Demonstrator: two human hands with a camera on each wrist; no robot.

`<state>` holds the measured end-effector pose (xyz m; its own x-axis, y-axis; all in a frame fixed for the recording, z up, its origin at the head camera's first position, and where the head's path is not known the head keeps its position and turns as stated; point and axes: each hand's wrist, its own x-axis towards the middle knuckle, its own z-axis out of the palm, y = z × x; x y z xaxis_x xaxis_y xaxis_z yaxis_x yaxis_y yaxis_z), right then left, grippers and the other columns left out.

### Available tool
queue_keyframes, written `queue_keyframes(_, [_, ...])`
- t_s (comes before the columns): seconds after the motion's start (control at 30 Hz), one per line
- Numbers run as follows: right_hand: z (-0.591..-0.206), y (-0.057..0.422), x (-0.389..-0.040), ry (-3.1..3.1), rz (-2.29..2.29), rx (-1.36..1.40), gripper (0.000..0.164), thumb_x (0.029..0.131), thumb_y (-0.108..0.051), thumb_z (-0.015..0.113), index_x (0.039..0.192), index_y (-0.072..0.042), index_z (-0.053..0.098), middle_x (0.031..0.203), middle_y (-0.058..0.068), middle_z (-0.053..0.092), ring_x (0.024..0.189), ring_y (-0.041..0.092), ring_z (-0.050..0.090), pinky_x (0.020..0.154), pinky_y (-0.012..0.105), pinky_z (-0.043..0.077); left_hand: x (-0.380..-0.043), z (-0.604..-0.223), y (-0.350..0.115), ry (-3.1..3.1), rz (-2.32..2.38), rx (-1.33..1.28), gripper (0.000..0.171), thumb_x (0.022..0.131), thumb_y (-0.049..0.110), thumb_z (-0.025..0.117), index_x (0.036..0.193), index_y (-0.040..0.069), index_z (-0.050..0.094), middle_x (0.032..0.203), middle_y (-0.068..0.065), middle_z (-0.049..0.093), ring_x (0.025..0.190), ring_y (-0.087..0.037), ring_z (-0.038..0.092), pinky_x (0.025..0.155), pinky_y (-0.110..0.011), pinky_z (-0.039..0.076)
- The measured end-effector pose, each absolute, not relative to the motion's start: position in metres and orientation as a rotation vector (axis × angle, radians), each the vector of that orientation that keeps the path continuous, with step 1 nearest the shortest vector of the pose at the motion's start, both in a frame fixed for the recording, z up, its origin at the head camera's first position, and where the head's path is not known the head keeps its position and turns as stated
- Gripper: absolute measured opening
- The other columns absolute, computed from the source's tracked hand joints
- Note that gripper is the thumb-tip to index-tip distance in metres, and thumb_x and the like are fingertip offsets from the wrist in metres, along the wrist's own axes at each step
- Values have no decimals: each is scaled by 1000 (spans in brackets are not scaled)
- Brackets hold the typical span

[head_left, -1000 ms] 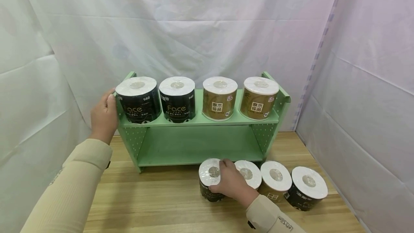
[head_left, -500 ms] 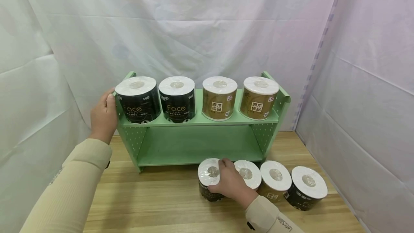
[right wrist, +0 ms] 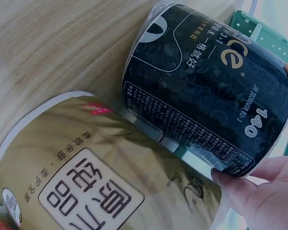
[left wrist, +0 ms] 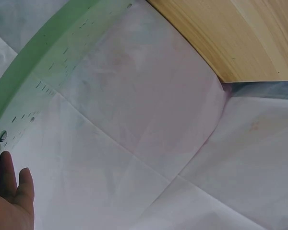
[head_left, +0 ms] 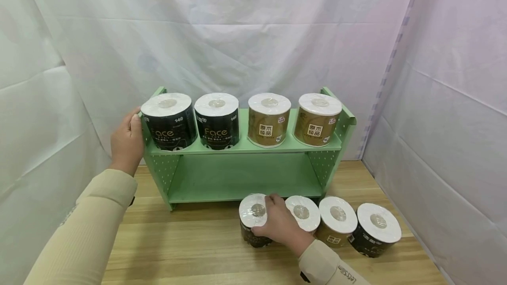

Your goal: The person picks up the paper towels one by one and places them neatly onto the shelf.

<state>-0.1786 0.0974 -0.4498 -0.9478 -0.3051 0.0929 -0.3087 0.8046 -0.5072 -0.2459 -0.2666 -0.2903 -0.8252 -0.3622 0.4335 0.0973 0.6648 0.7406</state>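
Note:
My left hand (head_left: 128, 142) grips the upper left side of the green two-tier shelf (head_left: 245, 175). In the left wrist view its fingers lie at the edge of the perforated side panel (left wrist: 62, 62). My right hand (head_left: 279, 223) holds a black-wrapped toilet paper roll (right wrist: 206, 91) near its white top, fingers behind and thumb in front. The roll stands upright in front of the shelf. Beside it stands a gold-wrapped roll (right wrist: 120, 163), partly hidden by my right hand in the head view.
On the upper tier stand two black rolls (head_left: 217, 122) at left and two gold rolls (head_left: 269, 122) at right. Further right on the wooden table (head_left: 190, 250) are another gold roll (head_left: 338, 219) and a black roll (head_left: 376, 228). White cloth (head_left: 237, 34) hangs behind and at the sides.
My right hand has moved slightly left with the black roll, widening the distance from the gold roll beside it. My left hand has stayed at the shelf's side.

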Motion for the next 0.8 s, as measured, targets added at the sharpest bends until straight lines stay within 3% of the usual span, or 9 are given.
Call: queue_keyframes(0.8, [-439,79,-174,-2944,887,586,96,64,-41,80,134,15,45,136,27,42,121,37,49,93,46,50,-246,-290,-268,-2324,-1077,199,54,103,41,21,148,19,40,147,-15,43,136,-40,38,110,-56,29])
